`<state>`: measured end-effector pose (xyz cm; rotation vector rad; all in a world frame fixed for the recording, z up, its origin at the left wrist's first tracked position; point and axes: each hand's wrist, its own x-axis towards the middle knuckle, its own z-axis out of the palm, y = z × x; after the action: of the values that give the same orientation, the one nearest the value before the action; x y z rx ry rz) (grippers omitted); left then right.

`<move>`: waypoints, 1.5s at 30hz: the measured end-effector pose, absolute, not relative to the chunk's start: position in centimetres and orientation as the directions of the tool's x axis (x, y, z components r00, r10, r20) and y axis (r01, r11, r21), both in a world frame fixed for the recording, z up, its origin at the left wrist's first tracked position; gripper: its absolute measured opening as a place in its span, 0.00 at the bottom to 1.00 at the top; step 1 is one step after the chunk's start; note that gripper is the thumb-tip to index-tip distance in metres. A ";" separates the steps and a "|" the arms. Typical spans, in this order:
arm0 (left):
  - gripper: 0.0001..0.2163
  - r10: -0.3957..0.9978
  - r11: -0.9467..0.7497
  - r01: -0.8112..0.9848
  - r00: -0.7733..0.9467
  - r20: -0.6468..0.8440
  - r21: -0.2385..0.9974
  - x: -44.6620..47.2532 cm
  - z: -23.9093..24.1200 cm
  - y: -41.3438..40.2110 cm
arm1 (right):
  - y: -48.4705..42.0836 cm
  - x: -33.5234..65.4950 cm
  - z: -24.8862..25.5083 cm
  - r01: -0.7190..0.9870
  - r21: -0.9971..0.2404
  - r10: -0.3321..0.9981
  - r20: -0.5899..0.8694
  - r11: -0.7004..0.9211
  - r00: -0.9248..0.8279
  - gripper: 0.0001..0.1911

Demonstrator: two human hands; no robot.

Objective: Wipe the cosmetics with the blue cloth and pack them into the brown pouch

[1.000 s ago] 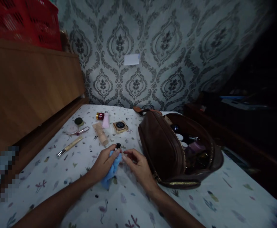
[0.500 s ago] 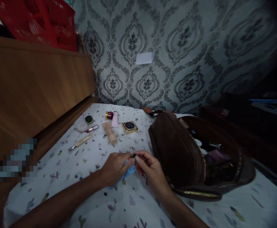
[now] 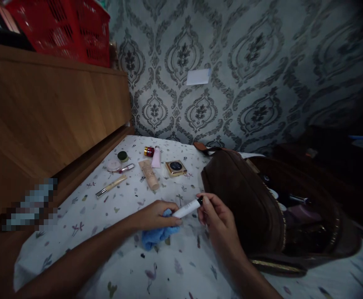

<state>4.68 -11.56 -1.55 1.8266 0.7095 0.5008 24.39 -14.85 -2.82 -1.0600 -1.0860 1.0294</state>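
My left hand [image 3: 154,216] is closed round a crumpled blue cloth [image 3: 156,236] on the patterned white sheet [image 3: 113,232]. A small white tube with a black cap [image 3: 188,208] runs from that cloth up to my right hand [image 3: 217,220], whose fingertips pinch the cap end. Both hands are just left of an open brown leather bag [image 3: 231,195] that holds several cosmetics. Farther back on the sheet lie a beige tube [image 3: 149,174], a pink tube [image 3: 156,158], a red jar with a gold lid [image 3: 148,151] and a gold compact [image 3: 175,167].
A gold-handled brush [image 3: 110,185], a pink gloss stick [image 3: 125,168], a round clear lid [image 3: 113,165] and a small dark jar [image 3: 123,155] lie at the back left. A wooden headboard [image 3: 44,124] with a red basket [image 3: 66,29] on top bounds the left. Patterned wallpaper [image 3: 231,74] stands behind.
My right hand has drawn the white tube out of the cloth toward the bag, so its white body now shows. The view has shifted, moving everything rightward in frame.
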 end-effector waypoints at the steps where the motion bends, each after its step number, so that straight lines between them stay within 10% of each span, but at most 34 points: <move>1: 0.14 0.693 -0.228 0.213 0.721 0.005 0.950 4.6 -1.6 -11.5 | -14.9 24.4 -2.7 -0.104 -0.976 0.971 0.174 0.192 0.162 0.22; 11: 0.15 0.791 -0.263 0.295 0.611 0.030 0.918 4.6 -1.8 -11.5 | -15.2 24.2 -2.9 -0.004 -0.974 0.960 0.223 0.227 0.171 0.19; 21: 0.17 0.944 -0.273 0.349 -0.080 0.319 0.897 4.0 0.2 -11.7 | -16.8 23.5 -2.6 0.340 -0.854 0.894 0.442 0.395 0.072 0.07; 29: 0.19 0.648 -0.731 0.359 0.632 0.426 0.580 5.9 -1.7 -13.8 | -17.8 22.4 -3.5 0.318 -0.758 0.821 0.543 0.569 -0.175 0.05; 38: 0.11 0.711 -0.651 0.532 0.677 0.190 0.541 3.4 -0.7 -11.2 | -16.8 23.5 -2.3 0.227 -0.914 0.937 0.349 0.337 0.015 0.10; 45: 0.13 0.808 -0.380 0.387 0.580 0.098 0.840 3.3 -0.7 -10.6 | -16.2 23.9 -1.5 0.016 -0.959 0.950 0.282 0.283 0.136 0.14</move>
<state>3.29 -10.63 -0.65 1.9901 0.9538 0.6500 23.88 -16.18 -1.50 -1.0554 -1.2286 0.9015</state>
